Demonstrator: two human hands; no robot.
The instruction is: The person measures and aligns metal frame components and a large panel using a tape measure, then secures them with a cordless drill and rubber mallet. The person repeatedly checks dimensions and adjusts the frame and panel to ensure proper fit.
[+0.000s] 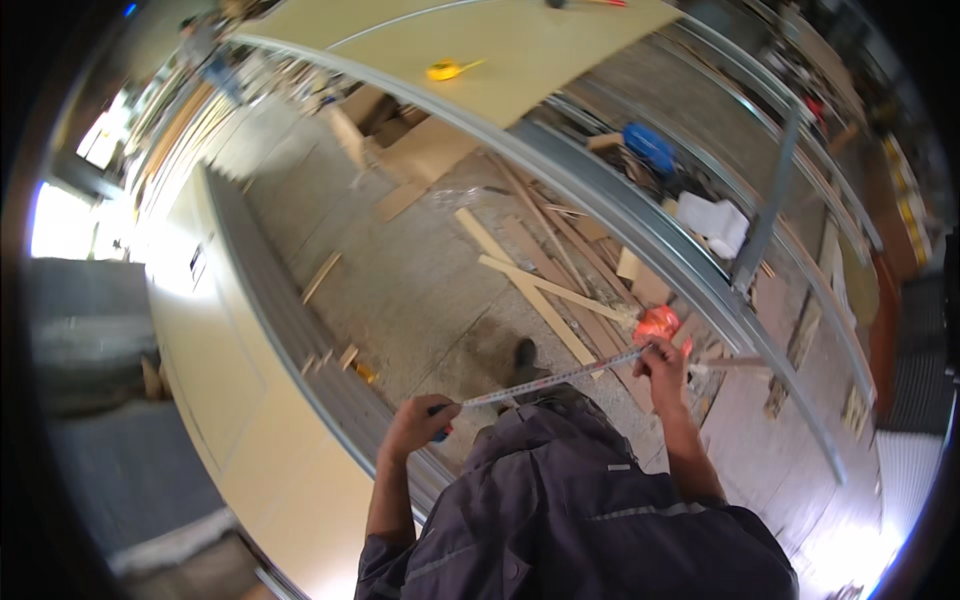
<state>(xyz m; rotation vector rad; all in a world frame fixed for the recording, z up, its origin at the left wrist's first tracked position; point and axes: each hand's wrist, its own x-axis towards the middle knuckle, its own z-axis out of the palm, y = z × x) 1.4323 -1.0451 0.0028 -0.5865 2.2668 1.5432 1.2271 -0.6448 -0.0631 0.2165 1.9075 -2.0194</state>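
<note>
A tape measure's white blade [550, 381] stretches between my two hands, in front of my dark work clothes. My left hand [415, 425] is closed around the tape measure's case, of which a dark blue and red bit [442, 432] shows. Raised a little higher, my right hand [662, 372] pinches the far end of the blade. Just past the right hand lies an orange-red plastic bag or wrapping [657, 323] among wood strips.
To the left lies a stack of long cream panels [260, 420]. A metal frame [560, 175] crosses ahead, bearing a pale board [520, 60] with a yellow tape measure [445, 69]. Wood strips [540, 300] and cardboard [425, 155] litter the floor. Another person [212, 60] stands far left.
</note>
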